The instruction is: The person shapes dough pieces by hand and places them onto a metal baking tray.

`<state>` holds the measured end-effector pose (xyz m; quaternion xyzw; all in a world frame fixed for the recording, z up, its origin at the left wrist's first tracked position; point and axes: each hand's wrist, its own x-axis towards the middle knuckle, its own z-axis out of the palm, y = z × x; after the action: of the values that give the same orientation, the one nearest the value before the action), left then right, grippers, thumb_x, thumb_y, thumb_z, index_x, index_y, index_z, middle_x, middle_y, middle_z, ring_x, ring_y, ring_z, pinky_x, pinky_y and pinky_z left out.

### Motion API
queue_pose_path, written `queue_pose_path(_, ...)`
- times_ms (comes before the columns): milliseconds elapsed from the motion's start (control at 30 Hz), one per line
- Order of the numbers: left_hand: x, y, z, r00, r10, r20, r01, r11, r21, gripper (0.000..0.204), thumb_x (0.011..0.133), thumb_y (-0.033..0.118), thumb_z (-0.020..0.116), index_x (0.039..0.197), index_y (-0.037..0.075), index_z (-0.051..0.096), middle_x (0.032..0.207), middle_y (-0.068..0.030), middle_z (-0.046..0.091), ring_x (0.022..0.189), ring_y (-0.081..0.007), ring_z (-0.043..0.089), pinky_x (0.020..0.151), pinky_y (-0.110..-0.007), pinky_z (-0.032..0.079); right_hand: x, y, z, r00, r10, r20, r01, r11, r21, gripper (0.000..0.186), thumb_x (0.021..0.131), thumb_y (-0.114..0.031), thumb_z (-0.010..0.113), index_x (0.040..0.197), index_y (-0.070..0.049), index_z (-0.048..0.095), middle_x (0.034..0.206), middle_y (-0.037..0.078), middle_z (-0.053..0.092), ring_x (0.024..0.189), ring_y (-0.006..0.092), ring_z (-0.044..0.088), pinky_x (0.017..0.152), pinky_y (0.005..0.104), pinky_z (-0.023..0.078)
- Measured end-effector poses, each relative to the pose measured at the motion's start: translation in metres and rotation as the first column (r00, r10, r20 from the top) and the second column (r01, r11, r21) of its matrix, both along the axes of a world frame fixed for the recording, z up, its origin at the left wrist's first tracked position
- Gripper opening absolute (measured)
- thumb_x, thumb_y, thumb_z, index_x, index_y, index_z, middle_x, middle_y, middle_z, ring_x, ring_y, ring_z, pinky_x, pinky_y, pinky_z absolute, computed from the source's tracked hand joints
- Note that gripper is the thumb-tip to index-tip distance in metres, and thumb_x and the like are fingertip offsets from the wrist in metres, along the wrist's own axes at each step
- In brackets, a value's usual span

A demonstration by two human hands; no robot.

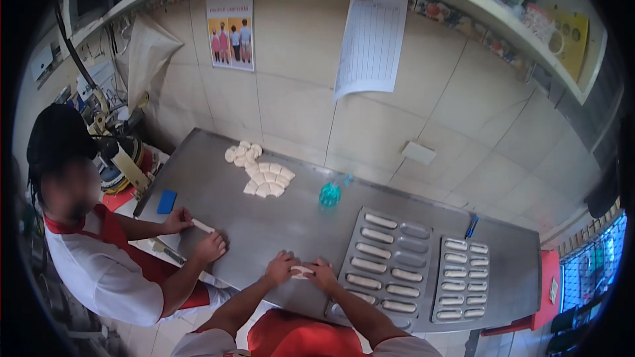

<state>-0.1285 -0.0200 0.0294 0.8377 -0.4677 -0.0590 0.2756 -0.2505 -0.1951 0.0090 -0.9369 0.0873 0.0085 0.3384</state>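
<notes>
At the near edge of the metal table, a short pale piece of dough (302,272) lies between my two hands. My left hand (281,268) has its fingers curled on the dough's left end. On the right end, my right hand (323,276) grips with bent fingers. Just right of it is a large moulded baking tray (362,217) with dough logs (373,251) in its hollows; some far-right hollows hold none. Farther back lie a flattened sheet of cut dough portions (270,179) and a cluster of round dough pieces (243,153).
On my left a co-worker handles a dough strip (203,226) on the same metal table (264,225). A teal plastic bottle (329,194) stands near the back wall. A smaller filled baking tray (439,277), a blue marker-like object (471,226) and a blue scraper (167,202) are also there.
</notes>
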Motion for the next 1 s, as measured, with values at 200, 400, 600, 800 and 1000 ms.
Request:
queue_pose_path(200, 0.011, 0.009, -0.017, 0.996, -0.050, -0.077, 0.045, 0.997, -0.059, 0.030, 0.081, 0.039, 0.073, 0.102, 0.018, 0.072, 0.096, -0.0089, 0.064, 0.095, -0.0323, 0.061, 0.086, -0.043, 0.050, 0.019, -0.002, 0.000, 0.998, 0.014, -0.064, -0.017, 0.998, -0.052, 0.034, 0.085, -0.039, 0.069, 0.117, -0.026, 0.069, 0.113, 0.004, 0.061, 0.115, 0.0265, 0.056, 0.103, 0.0590, 0.033)
queue_pose_path(400, 0.027, -0.013, -0.004, 0.880, 0.141, -0.453, -0.138, 0.990, 0.040, 0.032, 0.076, 0.037, 0.078, 0.102, 0.019, 0.074, 0.096, -0.0065, 0.062, 0.097, -0.0283, 0.060, 0.085, -0.041, 0.050, 0.028, -0.012, 0.001, 0.992, -0.092, 0.083, 0.093, 0.996, -0.001, 0.031, 0.084, -0.036, 0.071, 0.114, -0.026, 0.070, 0.104, 0.004, 0.059, 0.104, 0.0233, 0.057, 0.089, 0.0459, 0.037)
queue_pose_path(600, 0.013, -0.004, -0.001, 0.975, 0.064, -0.212, -0.063, 0.998, 0.014, 0.032, 0.076, 0.031, 0.080, 0.105, 0.020, 0.074, 0.100, -0.0025, 0.060, 0.101, -0.0253, 0.056, 0.086, -0.038, 0.050, 0.018, -0.009, 0.009, 0.999, -0.013, 0.044, 0.015, 0.999, -0.033, 0.030, 0.084, -0.033, 0.071, 0.113, -0.027, 0.072, 0.102, 0.002, 0.057, 0.102, 0.0202, 0.056, 0.089, 0.0427, 0.036)
queue_pose_path(800, 0.016, -0.005, 0.003, 0.967, -0.019, -0.254, 0.028, 0.999, 0.032, 0.031, 0.078, 0.031, 0.078, 0.107, 0.020, 0.074, 0.101, -0.0022, 0.060, 0.102, -0.0253, 0.055, 0.087, -0.038, 0.050, 0.017, -0.013, 0.008, 0.999, 0.001, 0.034, 0.000, 1.000, -0.025, 0.029, 0.084, -0.033, 0.071, 0.111, -0.025, 0.073, 0.102, 0.002, 0.058, 0.104, 0.0207, 0.057, 0.092, 0.0429, 0.036)
queue_pose_path(1000, 0.016, 0.005, -0.008, 0.970, -0.010, -0.242, 0.005, 1.000, -0.022, 0.037, 0.077, 0.036, 0.079, 0.108, 0.017, 0.074, 0.098, -0.0049, 0.060, 0.101, -0.0260, 0.054, 0.089, -0.039, 0.049, 0.024, -0.017, 0.019, 0.998, 0.050, -0.037, -0.048, 0.998, 0.035, 0.034, 0.083, -0.037, 0.071, 0.114, -0.023, 0.072, 0.103, 0.003, 0.060, 0.105, 0.0224, 0.057, 0.094, 0.0443, 0.035)
